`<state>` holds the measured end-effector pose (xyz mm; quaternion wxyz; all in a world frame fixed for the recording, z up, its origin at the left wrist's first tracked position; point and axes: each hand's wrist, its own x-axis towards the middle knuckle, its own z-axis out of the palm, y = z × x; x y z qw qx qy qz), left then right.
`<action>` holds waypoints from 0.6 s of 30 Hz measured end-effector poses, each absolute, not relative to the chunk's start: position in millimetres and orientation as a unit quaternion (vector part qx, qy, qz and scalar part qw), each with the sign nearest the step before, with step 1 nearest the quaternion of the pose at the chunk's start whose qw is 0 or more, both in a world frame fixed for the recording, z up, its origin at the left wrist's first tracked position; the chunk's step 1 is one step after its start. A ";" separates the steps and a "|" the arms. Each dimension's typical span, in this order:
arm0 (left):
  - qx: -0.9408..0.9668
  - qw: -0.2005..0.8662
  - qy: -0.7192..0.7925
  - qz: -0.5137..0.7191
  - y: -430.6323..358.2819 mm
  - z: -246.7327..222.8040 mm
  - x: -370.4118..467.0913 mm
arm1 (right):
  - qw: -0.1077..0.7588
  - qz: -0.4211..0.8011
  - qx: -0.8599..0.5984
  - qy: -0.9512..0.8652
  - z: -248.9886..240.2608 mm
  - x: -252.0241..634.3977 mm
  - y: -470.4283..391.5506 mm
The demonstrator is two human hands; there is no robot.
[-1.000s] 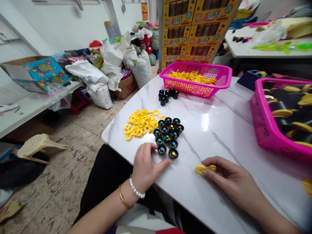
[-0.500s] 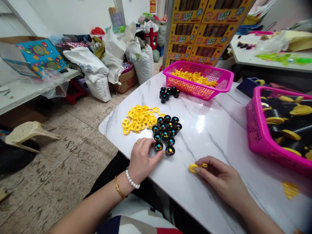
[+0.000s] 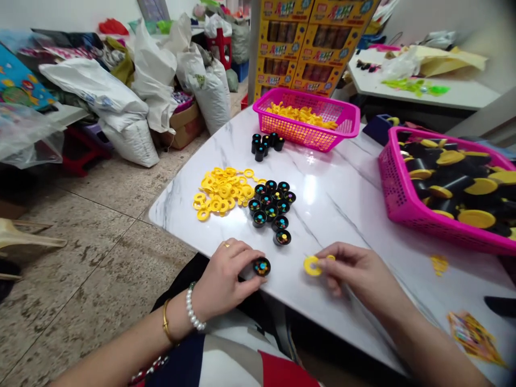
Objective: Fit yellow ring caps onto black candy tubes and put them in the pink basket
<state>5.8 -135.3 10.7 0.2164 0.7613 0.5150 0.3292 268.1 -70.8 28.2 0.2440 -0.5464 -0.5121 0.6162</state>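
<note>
Between thumb and fingers, my left hand (image 3: 233, 271) grips a round black cup (image 3: 262, 266) with coloured bits inside, near the table's front edge. My right hand (image 3: 350, 269), a short way to the right, pinches a yellow plastic ring (image 3: 313, 265) with a small loop on its other end. Beyond my hands stands a cluster of similar black cups (image 3: 271, 212), open side up. A heap of yellow rings (image 3: 221, 191) lies to their left. Farther back are several narrow black pieces (image 3: 260, 153) with coloured dots on top.
A pink basket (image 3: 342, 137) of yellow parts stands at the table's back. On the right, another pink basket (image 3: 389, 201) holds black pieces with yellow discs. Small yellow pieces (image 3: 438, 264) and a printed packet (image 3: 473, 336) lie at the right. Stacked yellow boxes (image 3: 282, 51) rise behind.
My left hand has taken one black cup from the near end of the cluster and drawn it toward me. The right hand still holds the yellow ring, now turned more face-on. The view has shifted right.
</note>
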 end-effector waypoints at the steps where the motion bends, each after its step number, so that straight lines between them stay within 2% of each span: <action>1: 0.771 0.220 0.506 0.317 -132.9 10.7 4.2 | 0.239 0.655 -0.532 -0.480 31.3 258.0 -79.4; 5: 0.799 0.222 0.482 0.284 -126.6 9.6 -0.7 | 0.269 0.720 -0.499 -0.400 34.2 213.0 -106.4; 9: 0.810 0.227 0.471 0.268 -123.3 9.2 -4.9 | 0.314 0.691 -0.525 -0.385 28.1 184.7 -112.4; 18: 0.828 0.228 0.447 0.250 -115.9 8.6 -11.0 | 0.329 0.627 -0.573 -0.412 25.5 174.0 -118.6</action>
